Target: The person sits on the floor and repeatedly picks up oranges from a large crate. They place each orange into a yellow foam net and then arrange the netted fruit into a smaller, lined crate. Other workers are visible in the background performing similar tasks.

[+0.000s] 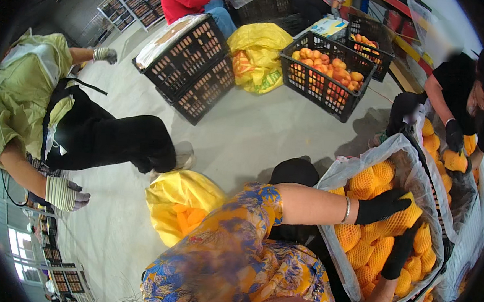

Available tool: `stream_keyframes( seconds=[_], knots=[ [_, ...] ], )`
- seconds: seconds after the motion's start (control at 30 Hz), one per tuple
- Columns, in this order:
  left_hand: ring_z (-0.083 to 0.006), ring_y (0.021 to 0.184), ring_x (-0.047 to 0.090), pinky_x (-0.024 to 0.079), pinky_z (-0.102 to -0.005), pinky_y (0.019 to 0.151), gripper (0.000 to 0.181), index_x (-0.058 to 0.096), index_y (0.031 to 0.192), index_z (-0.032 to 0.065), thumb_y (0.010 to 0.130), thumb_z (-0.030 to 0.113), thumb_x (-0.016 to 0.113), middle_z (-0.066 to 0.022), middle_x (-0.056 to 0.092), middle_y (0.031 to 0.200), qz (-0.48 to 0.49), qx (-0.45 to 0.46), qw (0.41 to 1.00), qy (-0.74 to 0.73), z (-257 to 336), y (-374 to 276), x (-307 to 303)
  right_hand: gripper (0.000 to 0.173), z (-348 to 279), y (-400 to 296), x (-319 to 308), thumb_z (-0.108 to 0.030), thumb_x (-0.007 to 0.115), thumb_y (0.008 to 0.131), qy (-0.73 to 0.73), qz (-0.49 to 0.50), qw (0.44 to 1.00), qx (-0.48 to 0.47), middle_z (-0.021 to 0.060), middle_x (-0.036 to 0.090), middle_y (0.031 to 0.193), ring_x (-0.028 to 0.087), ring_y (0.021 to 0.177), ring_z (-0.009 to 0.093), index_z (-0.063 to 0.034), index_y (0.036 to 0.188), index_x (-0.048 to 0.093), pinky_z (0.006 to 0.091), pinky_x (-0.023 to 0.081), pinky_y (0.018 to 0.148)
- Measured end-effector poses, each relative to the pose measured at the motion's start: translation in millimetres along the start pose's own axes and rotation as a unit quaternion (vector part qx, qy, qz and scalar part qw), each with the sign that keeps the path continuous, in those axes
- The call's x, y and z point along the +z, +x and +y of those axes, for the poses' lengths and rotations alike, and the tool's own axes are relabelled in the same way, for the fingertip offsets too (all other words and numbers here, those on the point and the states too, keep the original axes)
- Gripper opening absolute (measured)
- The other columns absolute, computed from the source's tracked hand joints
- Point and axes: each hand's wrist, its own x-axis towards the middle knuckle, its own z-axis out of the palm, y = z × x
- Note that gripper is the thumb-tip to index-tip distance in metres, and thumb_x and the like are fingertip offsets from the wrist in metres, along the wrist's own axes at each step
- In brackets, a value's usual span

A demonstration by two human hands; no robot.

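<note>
My left hand (382,207), in a black glove with a bracelet at the wrist, grips a fruit in a yellow foam net (406,217). From below, my right hand (402,252), also black-gloved, reaches to the lower side of this fruit; its fingertips are partly hidden, and its grip is unclear. Both hands are over a crate lined with translucent white sheeting (339,260). Several more foam-netted fruits (360,253) lie in the crate, below and around the hands. A yellow bag (162,200) with orange foam nets inside sits on the floor to the left.
A co-worker in black gloves (455,137) handles netted fruit at another lined crate at right. Another person in gloves (63,192) stands at left. Black crates (205,78), a yellow sack (258,56) and a crate of peach-like fruit (312,82) stand on the floor ahead.
</note>
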Motion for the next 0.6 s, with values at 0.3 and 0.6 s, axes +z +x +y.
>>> stream_keyframes(
  seconds=[0.3, 0.6],
  knots=[
    [-0.0199, 0.134, 0.041, 0.031, -0.0319, 0.116, 0.048, 0.032, 0.149, -0.0005, 0.105, 0.016, 0.044, -0.0104, 0.045, 0.144, -0.025, 0.055, 0.996, -0.067, -24, 18, -18, 0.052, -69, 30, 3, -0.002, 0.062, 0.092, -0.189, -0.023, 0.979, -0.076, 0.0063, 0.058, 0.129, 0.057, 0.115, 0.018, -0.0013, 0.141, 0.046, 0.0308, 0.045, 0.098],
    [-0.0217, 0.117, 0.059, 0.048, -0.0334, 0.099, 0.039, 0.052, 0.133, 0.0007, 0.103, 0.026, 0.048, -0.0114, 0.06, 0.127, 0.079, 0.021, 0.994, -0.066, 25, 3, -19, 0.048, -168, 115, -280, -0.027, 0.076, 0.085, -0.202, 0.293, 0.903, -0.241, 0.0085, 0.069, 0.107, 0.066, 0.092, 0.018, -0.0005, 0.123, 0.061, 0.0316, 0.052, 0.081]
  ],
)
